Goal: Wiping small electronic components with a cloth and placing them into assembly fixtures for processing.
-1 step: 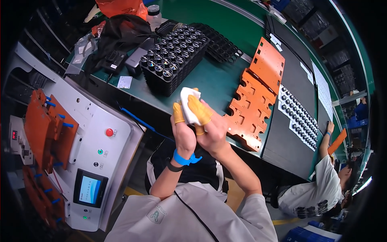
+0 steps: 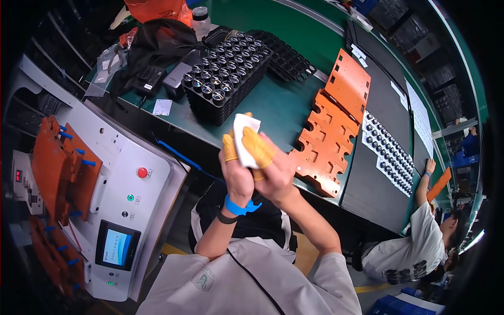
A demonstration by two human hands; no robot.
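Observation:
A folded white cloth is pressed between my two hands, in front of the table's near edge. My left hand, with yellow finger cots and a blue wrist strap, is closed against its left side. My right hand, also in yellow finger cots, grips it from the right with the fingers folded over it. Whether anything lies inside the cloth is hidden. Just beyond my hands stands a stack of black trays, its top holding rows of round shiny lens-like parts.
To the right lie orange fixture plates and a white sheet of black round parts. At left is a grey machine with a red button and screen. Another person works at far right. Black trays lie behind the stack.
Both hands have shifted slightly left with the white cloth, and my right fingers have slid a little over it. Everything else stays where it was.

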